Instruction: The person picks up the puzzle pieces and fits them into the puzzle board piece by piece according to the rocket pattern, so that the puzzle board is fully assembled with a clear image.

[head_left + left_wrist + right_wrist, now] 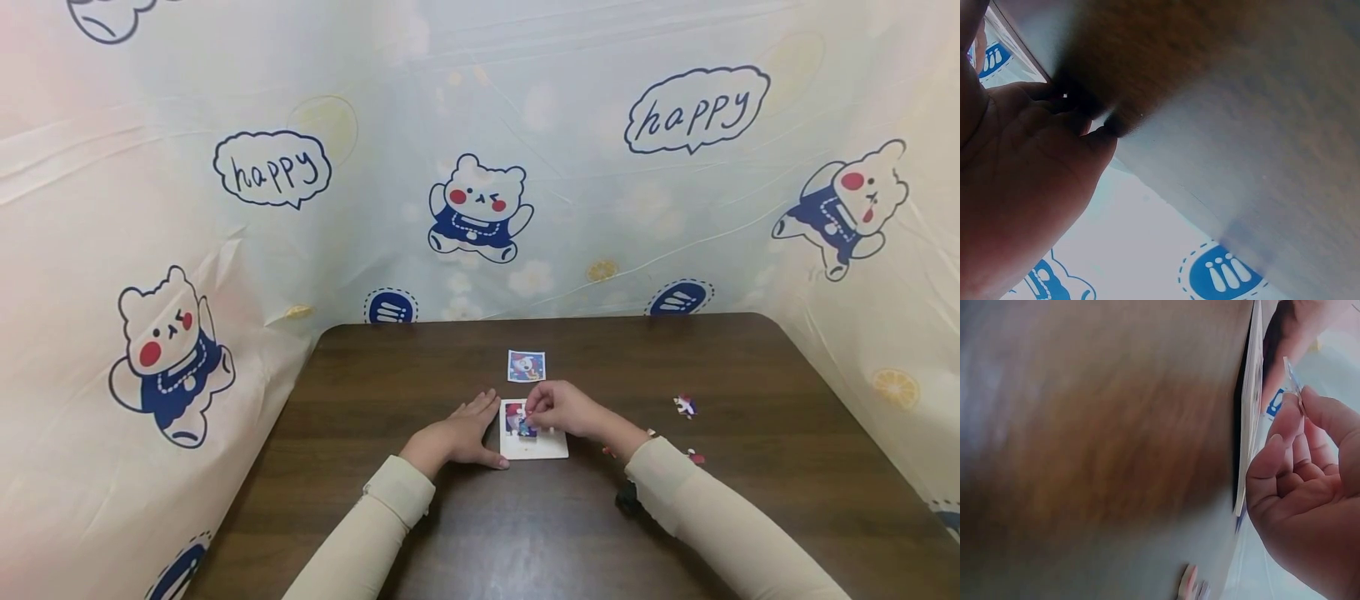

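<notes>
A white puzzle board (pixel 546 451) lies on the brown table, with a few joined jigsaw pieces (pixel 514 419) in its upper left part. My left hand (pixel 460 435) rests beside the board's left edge, fingers stretched out and thumb near the lower left corner. Over the board, my right hand (pixel 567 409) pinches a thin jigsaw piece (pixel 1292 375) between thumb and forefinger. In the right wrist view that piece is held edge-on above the board (pixel 1250 419), so its picture hardly shows. The right hand hides part of the board in the head view.
Behind the board lies a small picture card (pixel 527 367). Loose jigsaw pieces (pixel 685 406) are scattered to the right, some partly behind the right forearm. A small black object (pixel 627 500) sits by the right sleeve. A printed curtain (pixel 480 100) hangs around the table (pixel 390 367).
</notes>
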A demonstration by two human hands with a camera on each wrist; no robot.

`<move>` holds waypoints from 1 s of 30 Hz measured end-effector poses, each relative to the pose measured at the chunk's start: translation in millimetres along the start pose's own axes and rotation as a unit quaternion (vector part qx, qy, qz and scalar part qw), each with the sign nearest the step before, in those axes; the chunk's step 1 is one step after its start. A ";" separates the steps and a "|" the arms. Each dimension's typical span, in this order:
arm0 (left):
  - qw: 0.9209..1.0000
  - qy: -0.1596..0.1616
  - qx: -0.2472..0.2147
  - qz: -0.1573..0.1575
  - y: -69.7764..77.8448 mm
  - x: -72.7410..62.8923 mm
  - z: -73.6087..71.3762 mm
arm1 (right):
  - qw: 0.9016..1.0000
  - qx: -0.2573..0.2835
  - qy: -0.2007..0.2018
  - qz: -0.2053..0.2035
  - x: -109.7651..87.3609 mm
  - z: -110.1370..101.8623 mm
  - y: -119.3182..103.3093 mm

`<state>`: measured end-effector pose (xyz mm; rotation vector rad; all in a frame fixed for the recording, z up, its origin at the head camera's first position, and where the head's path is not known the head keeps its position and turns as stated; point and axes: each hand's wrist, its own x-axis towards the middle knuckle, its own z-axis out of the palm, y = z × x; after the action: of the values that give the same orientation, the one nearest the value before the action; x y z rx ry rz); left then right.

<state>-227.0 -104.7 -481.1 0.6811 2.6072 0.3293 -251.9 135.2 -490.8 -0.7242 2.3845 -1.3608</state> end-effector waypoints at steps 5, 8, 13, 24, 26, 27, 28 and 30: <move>1.000 0.001 -0.002 0.002 0.2 -0.2 0.7 | 1.000 0.004 -0.007 0.007 0.5 5.4 -3.2; 1.000 0.003 -0.003 0.004 0.0 0.0 0.9 | 1.000 0.002 -0.012 0.010 0.7 8.4 -4.3; 1.000 0.004 -0.001 0.005 -0.2 -0.3 1.1 | 1.000 0.000 -0.016 0.011 1.2 12.0 -6.2; 1.000 0.009 -0.004 0.012 0.0 -1.3 -0.9 | 1.000 -0.013 -0.024 0.010 4.7 17.9 -5.9; 1.000 0.010 -0.003 0.013 -0.5 -1.0 -0.4 | 1.000 -0.017 -0.026 0.002 5.7 19.4 -4.7; 1.000 0.010 -0.003 0.014 -0.5 -1.2 -0.3 | 0.999 -0.018 -0.026 -0.002 6.0 19.9 -4.1; 1.000 0.010 -0.003 0.014 -0.6 -1.2 -0.5 | 0.999 -0.022 -0.025 -0.006 6.2 20.6 -3.6; 1.000 0.009 -0.003 0.015 -0.4 -1.4 -0.8 | 0.999 -0.030 -0.022 -0.010 7.0 21.7 -2.3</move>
<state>-226.4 -105.8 -480.1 0.7186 2.6151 0.3537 -246.5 114.9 -499.9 -0.7873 2.3994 -1.2734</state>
